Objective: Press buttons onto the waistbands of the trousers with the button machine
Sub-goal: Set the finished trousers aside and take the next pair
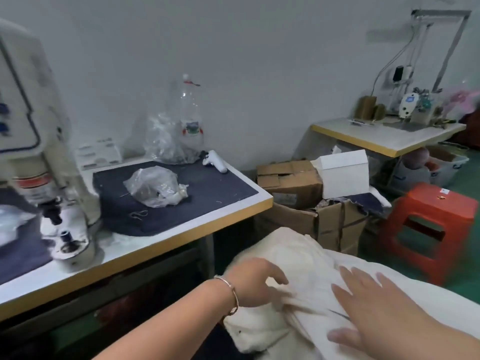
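Observation:
A pile of cream-white trousers (298,253) lies low in front of me, to the right of the work table. My left hand (255,280), with a bracelet on the wrist, has its fingers curled into a fold of the top trousers. Flat on the cloth further right rests my right hand (368,307), fingers straight and spread. The white button machine (52,183) stands at the left on the table, apart from both hands, with its press head over a small round die.
The yellow-edged table (233,216) carries a dark cloth mat (207,193), plastic bags, a clear bottle (191,115) and a white handheld device (215,161). Cardboard boxes (293,188) and a red stool (428,224) stand beyond. A second sewing table (376,141) is at the back right.

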Tool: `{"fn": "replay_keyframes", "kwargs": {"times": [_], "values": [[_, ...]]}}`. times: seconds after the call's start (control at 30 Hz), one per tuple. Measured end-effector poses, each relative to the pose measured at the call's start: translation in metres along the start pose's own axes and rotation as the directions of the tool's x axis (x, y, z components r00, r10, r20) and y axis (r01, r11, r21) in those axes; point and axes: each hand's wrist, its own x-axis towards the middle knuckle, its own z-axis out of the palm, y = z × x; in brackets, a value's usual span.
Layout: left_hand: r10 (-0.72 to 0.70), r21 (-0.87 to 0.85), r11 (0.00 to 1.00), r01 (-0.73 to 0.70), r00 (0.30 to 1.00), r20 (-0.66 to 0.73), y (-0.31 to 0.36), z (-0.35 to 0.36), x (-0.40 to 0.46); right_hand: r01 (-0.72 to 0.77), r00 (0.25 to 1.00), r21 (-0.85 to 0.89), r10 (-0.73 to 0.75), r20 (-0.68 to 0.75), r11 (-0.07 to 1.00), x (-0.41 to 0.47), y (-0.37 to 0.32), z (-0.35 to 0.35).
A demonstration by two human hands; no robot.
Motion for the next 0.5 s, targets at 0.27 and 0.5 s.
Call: {"fn": "replay_keyframes", "kwargs": {"times": [0.27,0.5], "values": [[-0.241,-0.223,0.965,0.139,0.807,-0.539,-0.041,-0.094,-0.150,0.547,0.701,-0.230,-0.591,-0.400,0.805,0.024,-0.123,-0.117],[-0.591,-0.275,0.740,0.613,0.399,-0.701,-0.039,-0.095,-0.401,0.919,0.087,-0.302,-0.878,-0.471,0.253,0.007,-0.311,-0.138]]}}
